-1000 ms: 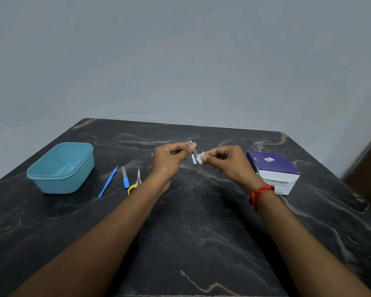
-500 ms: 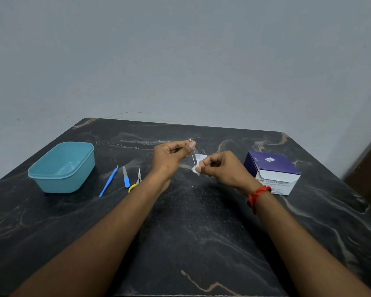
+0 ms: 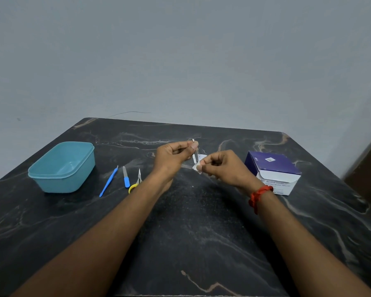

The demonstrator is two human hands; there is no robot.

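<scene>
My left hand (image 3: pixel 172 155) pinches a thin metal tool (image 3: pixel 195 154) between thumb and fingertips and holds it nearly upright above the dark marble table (image 3: pixel 191 221). My right hand (image 3: pixel 222 167) pinches a small white swab (image 3: pixel 199 162) just right of the tool's lower end. Swab and tool look to be touching. The tool's make is too small to tell.
A teal plastic tub (image 3: pixel 62 167) stands at the left. Beside it lie a blue stick tool (image 3: pixel 108 182), a blue-handled file (image 3: pixel 126 180) and small yellow-handled scissors (image 3: pixel 136 182). An open purple-and-white box of alcohol swabs (image 3: pixel 273 171) sits at the right. A wall rises behind the table.
My right hand has slid the swab a little down and to the right along the tool's lower part. My left hand has kept the tool nearly still.
</scene>
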